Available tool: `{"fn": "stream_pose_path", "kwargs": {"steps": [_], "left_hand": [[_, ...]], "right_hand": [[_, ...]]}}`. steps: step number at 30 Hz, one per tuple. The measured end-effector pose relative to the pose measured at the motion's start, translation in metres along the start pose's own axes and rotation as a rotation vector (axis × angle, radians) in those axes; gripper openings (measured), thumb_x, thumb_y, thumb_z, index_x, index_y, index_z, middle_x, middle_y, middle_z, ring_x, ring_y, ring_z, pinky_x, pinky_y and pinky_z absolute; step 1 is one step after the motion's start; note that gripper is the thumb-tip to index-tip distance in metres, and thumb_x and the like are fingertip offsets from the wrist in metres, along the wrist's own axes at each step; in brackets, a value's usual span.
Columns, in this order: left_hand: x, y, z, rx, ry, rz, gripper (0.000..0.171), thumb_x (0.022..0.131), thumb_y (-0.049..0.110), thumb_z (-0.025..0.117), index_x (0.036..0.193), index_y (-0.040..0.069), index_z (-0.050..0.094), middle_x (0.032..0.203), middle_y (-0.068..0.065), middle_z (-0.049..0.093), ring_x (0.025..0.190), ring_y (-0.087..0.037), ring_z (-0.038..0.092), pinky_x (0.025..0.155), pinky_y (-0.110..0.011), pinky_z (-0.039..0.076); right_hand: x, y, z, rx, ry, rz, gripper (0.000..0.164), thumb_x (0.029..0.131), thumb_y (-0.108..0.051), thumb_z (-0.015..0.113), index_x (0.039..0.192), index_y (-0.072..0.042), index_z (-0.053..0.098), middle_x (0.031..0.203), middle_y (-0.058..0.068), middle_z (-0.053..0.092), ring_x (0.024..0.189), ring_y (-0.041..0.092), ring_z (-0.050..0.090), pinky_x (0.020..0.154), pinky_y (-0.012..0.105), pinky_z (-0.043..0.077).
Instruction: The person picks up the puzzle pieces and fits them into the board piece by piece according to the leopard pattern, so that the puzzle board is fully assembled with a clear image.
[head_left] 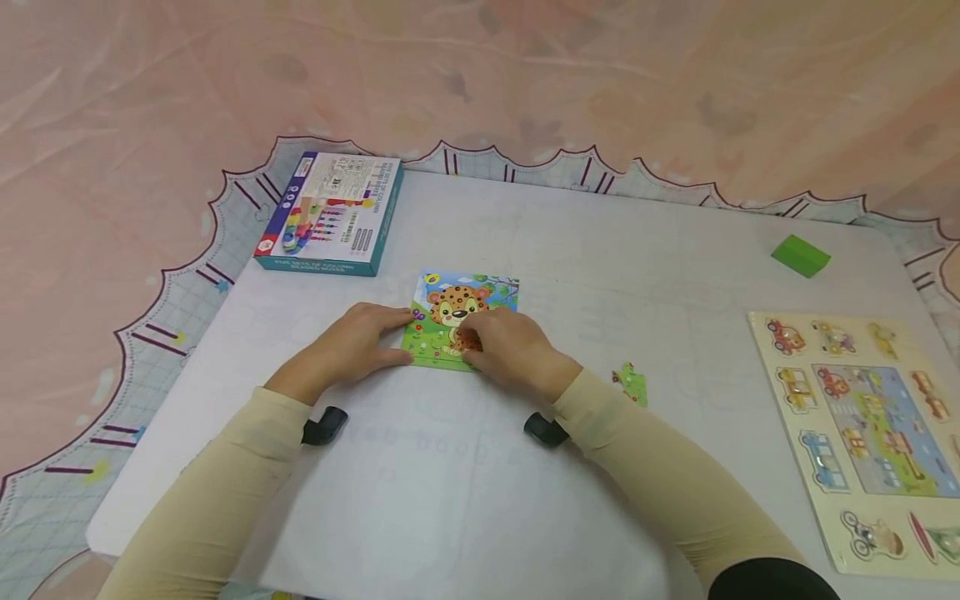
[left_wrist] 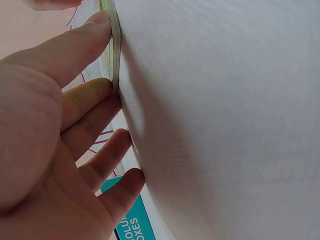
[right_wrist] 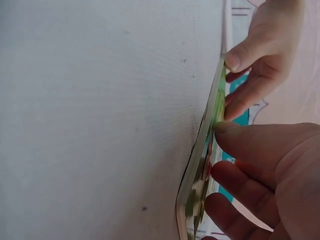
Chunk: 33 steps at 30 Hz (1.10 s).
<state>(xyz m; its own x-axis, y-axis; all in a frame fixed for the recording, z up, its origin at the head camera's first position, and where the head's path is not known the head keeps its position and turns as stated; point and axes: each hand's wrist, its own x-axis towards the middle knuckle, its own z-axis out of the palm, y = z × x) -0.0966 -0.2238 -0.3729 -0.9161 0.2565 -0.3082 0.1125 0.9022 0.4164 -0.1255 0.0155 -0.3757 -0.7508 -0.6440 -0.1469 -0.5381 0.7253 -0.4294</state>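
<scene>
A small leopard jigsaw puzzle (head_left: 438, 337) in a flat tray lies on the white table. My left hand (head_left: 352, 342) rests at its left edge, with thumb and fingertips touching the rim and the fingers fairly straight. Over the puzzle's lower right part, my right hand (head_left: 517, 350) pinches a brown spotted puzzle piece (head_left: 469, 340) between thumb and fingers. That hand hides the right side of the picture. A loose green puzzle piece (head_left: 632, 384) lies to the right, beside the right forearm. In the right wrist view the tray (right_wrist: 200, 150) appears edge-on under the fingertips.
A teal and white box (head_left: 330, 217) lies at the back left. At the back right is a green block (head_left: 801, 256). A wooden vehicle puzzle board (head_left: 795, 508) lies at the far right. Scalloped patterned cloth (head_left: 168, 325) shows beyond the table's edges.
</scene>
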Motion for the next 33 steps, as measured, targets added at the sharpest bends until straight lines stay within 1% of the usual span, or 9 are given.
{"fn": "stream_pose_path", "kwargs": {"steps": [5, 10, 15, 22, 24, 28, 33], "left_hand": [[-0.0002, 0.0001, -0.0003, -0.002, -0.002, -0.001, 0.067, 0.090, 0.028, 0.077, 0.148, 0.009, 0.050, 0.151, -0.012, 0.047, 0.142, -0.038, 0.034, 0.116, -0.055, 0.028], [0.0008, -0.0002, 0.0003, -0.002, 0.000, 0.003, 0.067, 0.090, 0.029, 0.077, 0.148, 0.009, 0.050, 0.151, -0.012, 0.047, 0.142, -0.037, 0.034, 0.116, -0.055, 0.029], [0.0012, -0.0004, 0.0000, -0.003, 0.003, 0.009, 0.067, 0.090, 0.028, 0.077, 0.148, 0.008, 0.050, 0.151, -0.012, 0.048, 0.141, -0.038, 0.035, 0.116, -0.054, 0.029], [0.0007, 0.0000, -0.0006, 0.001, 0.000, 0.007, 0.067, 0.090, 0.028, 0.077, 0.148, 0.008, 0.050, 0.151, -0.012, 0.047, 0.141, -0.038, 0.035, 0.116, -0.055, 0.028], [0.0007, 0.0001, -0.0005, 0.000, 0.002, 0.008, 0.067, 0.090, 0.028, 0.077, 0.148, 0.008, 0.050, 0.151, -0.012, 0.048, 0.141, -0.038, 0.035, 0.116, -0.055, 0.028], [0.0006, -0.0001, -0.0008, 0.000, 0.001, 0.017, 0.066, 0.091, 0.028, 0.076, 0.148, 0.007, 0.049, 0.151, -0.013, 0.047, 0.141, -0.038, 0.035, 0.117, -0.054, 0.027], [-0.0002, 0.0000, -0.0016, 0.001, -0.002, 0.021, 0.066, 0.092, 0.027, 0.075, 0.148, 0.007, 0.049, 0.152, -0.013, 0.046, 0.142, -0.038, 0.034, 0.117, -0.054, 0.026]], "right_hand": [[-0.0004, 0.0005, -0.0002, 0.008, -0.003, 0.006, 0.021, 0.095, -0.021, 0.070, 0.114, -0.013, 0.069, 0.103, -0.001, 0.067, 0.095, 0.018, 0.060, 0.083, 0.035, 0.051], [0.0001, 0.0001, -0.0002, -0.008, -0.001, 0.002, 0.020, 0.095, -0.020, 0.069, 0.114, -0.012, 0.069, 0.103, 0.000, 0.067, 0.096, 0.019, 0.060, 0.083, 0.037, 0.051], [0.0006, -0.0007, -0.0005, -0.014, -0.011, 0.009, 0.022, 0.096, -0.020, 0.068, 0.116, -0.012, 0.068, 0.106, 0.000, 0.067, 0.099, 0.020, 0.061, 0.084, 0.037, 0.051], [0.0002, -0.0007, -0.0008, -0.010, -0.015, 0.012, 0.021, 0.096, -0.020, 0.068, 0.116, -0.012, 0.068, 0.104, 0.000, 0.066, 0.095, 0.020, 0.059, 0.081, 0.037, 0.051], [0.0002, -0.0005, -0.0009, -0.009, -0.014, 0.011, 0.022, 0.096, -0.019, 0.069, 0.116, -0.012, 0.068, 0.105, 0.001, 0.066, 0.096, 0.020, 0.060, 0.082, 0.037, 0.051], [-0.0004, -0.0001, -0.0010, -0.019, -0.006, -0.001, 0.022, 0.095, -0.019, 0.068, 0.116, -0.010, 0.068, 0.105, 0.002, 0.067, 0.097, 0.021, 0.060, 0.082, 0.037, 0.052], [-0.0006, 0.0001, -0.0004, -0.027, 0.001, -0.015, 0.022, 0.096, -0.019, 0.068, 0.116, -0.010, 0.068, 0.104, 0.002, 0.067, 0.094, 0.020, 0.060, 0.080, 0.037, 0.052]]}}
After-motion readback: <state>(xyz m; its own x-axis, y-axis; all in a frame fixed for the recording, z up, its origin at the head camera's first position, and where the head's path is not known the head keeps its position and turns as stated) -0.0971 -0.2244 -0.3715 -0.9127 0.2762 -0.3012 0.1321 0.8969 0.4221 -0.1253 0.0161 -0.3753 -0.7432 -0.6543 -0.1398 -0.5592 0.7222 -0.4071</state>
